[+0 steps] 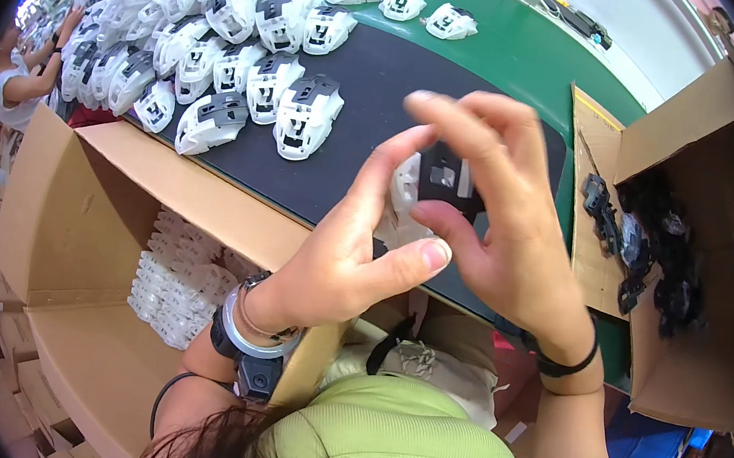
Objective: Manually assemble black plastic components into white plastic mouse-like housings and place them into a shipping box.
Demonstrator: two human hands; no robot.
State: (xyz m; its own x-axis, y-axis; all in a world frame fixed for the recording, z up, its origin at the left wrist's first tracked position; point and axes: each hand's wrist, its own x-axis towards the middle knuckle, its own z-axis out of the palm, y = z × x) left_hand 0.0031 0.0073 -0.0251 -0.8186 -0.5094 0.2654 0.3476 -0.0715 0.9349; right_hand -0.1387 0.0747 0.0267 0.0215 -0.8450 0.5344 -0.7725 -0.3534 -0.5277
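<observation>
My left hand (341, 258) is curled around the side of a white plastic shell (403, 188), thumb stretched across the near side. My right hand (513, 214) grips a black plastic piece (439, 176) with a square opening, between its bent fingers and thumb. The black piece lies against the white shell; whether the two are joined is hidden by my fingers. Both hands are above the black mat (382, 95). Closest on the mat stands a white shell with a dark grey top part (309, 118).
Many similar white shells (233, 10) crowd the left of the green table (502, 0). An open carton (67, 240) at lower left holds stacked white parts (181, 276). On the right, another carton (714, 359) holds black parts (676, 255). A person (26, 82) works at far left.
</observation>
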